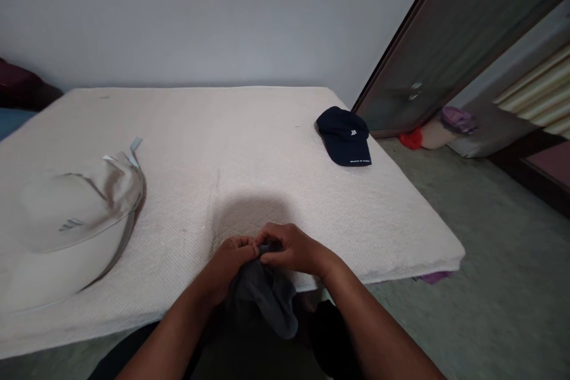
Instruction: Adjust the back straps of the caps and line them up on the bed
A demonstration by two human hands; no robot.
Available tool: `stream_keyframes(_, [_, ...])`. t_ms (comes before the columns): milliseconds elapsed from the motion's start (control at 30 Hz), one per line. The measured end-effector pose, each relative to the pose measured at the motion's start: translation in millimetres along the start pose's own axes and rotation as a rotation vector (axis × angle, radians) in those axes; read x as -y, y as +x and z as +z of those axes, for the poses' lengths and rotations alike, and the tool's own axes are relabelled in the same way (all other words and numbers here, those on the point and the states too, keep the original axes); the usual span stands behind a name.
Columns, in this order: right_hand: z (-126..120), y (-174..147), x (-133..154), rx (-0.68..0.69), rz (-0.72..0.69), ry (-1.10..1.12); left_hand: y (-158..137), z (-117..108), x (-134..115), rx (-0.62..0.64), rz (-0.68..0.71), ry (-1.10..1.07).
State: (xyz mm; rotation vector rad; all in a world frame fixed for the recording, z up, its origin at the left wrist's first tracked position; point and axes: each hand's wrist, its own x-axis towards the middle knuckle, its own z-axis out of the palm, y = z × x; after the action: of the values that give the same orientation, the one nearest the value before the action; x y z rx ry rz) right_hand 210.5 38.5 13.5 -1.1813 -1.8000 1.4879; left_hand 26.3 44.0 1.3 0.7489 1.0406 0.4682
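Note:
At the bed's near edge, both hands pinch the upper end of a limp dark grey cloth item [262, 294]. It hangs in soft folds, and its exact kind cannot be made out. My left hand [229, 264] grips it from the left with thumb and fingers closed. Close beside it, my right hand [289, 249] holds the same end between thumb and curled fingers. The fingertips of the two hands nearly touch. A white cap [62, 208] with a striped mark lies to the left. Farther back on the right rests a navy cap [342, 136] with a small white emblem.
A cream textured cover spreads over the bed [178, 124], which meets a pale wall [214, 18]. Right of it are a dark cabinet door [445, 41], a lined bin [445, 124], a red bag [410, 139] and grey floor [503, 237].

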Motion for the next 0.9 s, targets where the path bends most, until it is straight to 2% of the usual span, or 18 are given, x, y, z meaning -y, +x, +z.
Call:
stream_keyframes(267, [-1.8, -1.3, -3.1, 0.052, 0.026, -0.016, -1.2, 2.6, 1.3, 0.114, -0.008, -0.011])
stream_keyframes(400, [-1.6, -4.3, -1.0, 0.029, 0.017, -0.058, -1.5, 6.0, 0.4, 0.166, -0.004, -0.03])
stream_keyframes(700, [-2.8, -6.5, -2.2, -0.008, -0.01, 0.057, -3.3, 15.5, -2.8, 0.109, 0.005, -0.125])
stream_keyframes(900, [-1.9, -4.4, -4.6, 0.025, 0.016, 0.086, -5.0, 15.0, -6.1, 0.05, 0.015, -0.059])
